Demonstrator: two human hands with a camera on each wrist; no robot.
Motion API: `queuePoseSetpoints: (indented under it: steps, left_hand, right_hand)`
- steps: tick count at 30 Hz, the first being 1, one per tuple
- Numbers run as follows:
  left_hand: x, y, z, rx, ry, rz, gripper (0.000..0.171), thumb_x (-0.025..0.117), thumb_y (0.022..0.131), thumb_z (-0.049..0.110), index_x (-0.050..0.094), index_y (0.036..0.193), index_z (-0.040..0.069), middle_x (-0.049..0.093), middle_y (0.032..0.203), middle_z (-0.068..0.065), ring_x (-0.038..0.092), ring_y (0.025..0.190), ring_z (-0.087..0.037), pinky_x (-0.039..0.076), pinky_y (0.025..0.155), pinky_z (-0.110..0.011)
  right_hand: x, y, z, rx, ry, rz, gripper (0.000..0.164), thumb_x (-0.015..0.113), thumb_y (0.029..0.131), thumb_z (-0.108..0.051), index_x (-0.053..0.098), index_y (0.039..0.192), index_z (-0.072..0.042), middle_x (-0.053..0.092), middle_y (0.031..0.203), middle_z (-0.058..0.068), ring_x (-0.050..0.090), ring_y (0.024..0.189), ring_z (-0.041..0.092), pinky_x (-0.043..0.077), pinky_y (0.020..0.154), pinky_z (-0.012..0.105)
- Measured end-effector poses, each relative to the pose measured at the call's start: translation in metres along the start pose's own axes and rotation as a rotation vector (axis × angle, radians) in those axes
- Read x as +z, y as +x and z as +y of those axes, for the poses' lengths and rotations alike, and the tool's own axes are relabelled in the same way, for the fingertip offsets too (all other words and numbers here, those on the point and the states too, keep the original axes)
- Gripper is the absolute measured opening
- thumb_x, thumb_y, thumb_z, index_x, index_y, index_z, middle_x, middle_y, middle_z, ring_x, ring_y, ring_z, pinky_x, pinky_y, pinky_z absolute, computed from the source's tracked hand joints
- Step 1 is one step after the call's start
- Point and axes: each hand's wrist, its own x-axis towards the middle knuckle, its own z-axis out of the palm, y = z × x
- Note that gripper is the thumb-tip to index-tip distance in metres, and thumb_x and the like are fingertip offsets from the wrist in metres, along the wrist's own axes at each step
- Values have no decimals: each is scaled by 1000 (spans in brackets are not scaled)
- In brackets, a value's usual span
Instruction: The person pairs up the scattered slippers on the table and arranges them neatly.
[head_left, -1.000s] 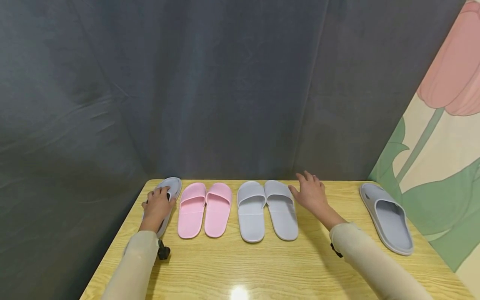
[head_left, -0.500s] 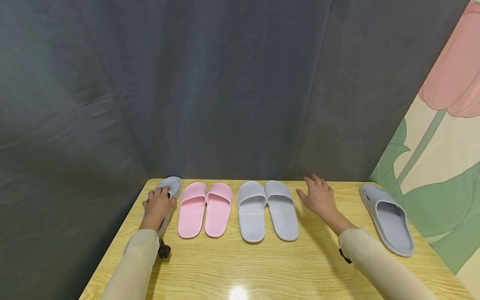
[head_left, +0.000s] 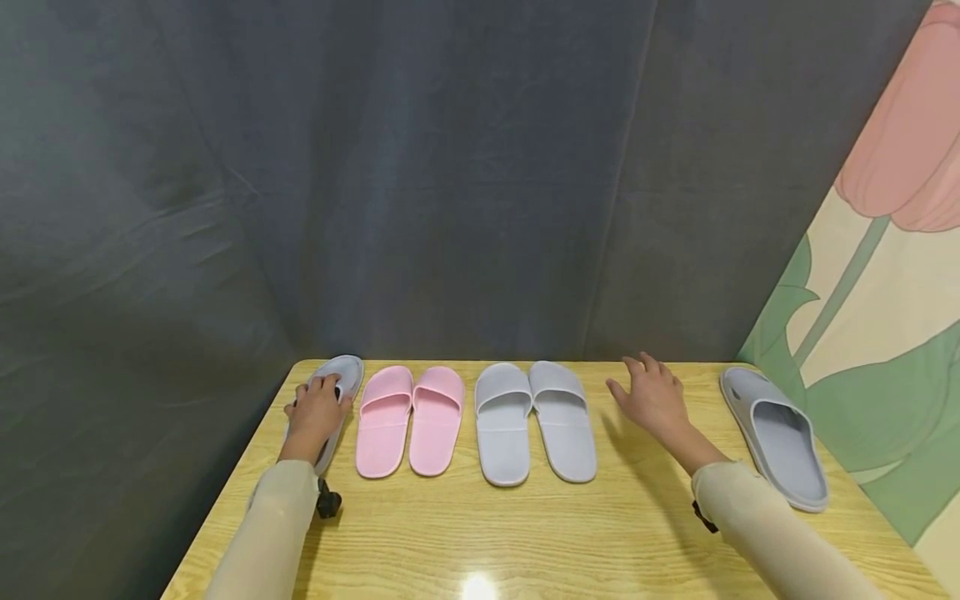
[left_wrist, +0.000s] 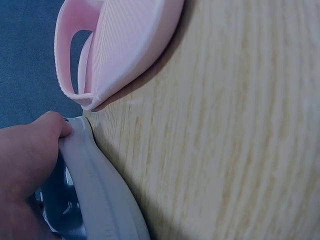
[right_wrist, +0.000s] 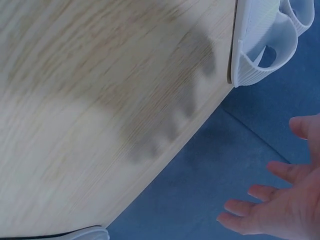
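At the left end of the table, my left hand grips a grey slipper from above, hiding much of its middle. The left wrist view has the thumb against the edge of that slipper, which has a dark, shiny part beside the hand. My right hand hovers over the table with spread fingers and holds nothing. It lies between a pair of light grey slippers and a single grey slipper at the right. In the right wrist view, the right hand casts a shadow onto the wood.
A pair of pink slippers lies just right of the left hand. The wooden table ends at a dark curtain behind. A wall with a painted tulip borders the right side.
My right hand has moved to the right, away from the light grey pair. The left hand stays on its slipper, and the slippers lie as before.
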Motion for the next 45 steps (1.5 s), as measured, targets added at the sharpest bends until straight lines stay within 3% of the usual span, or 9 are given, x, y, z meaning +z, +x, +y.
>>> queuePoseSetpoints:
  steps: [23,45]
  left_hand:
    - [3,1,1,12,7,5,60,54,104,35,33,154,8,31,155,-26,25,138,-55,27,98,-80]
    - [4,4,-3,3,18,-5,61,52,105,36,30,155,9,30,155,-25,23,139,-54,26,99,-80]
  right_hand:
    - [-7,-9,41,46,-13,48,61,56,101,-37,47,140,9,33,146,42,35,128,65,31,99,76]
    - [-9,-12,64,67,-14,44,62,54,102,-40,46,139,10,32,143,45,33,125,66,29,99,78]
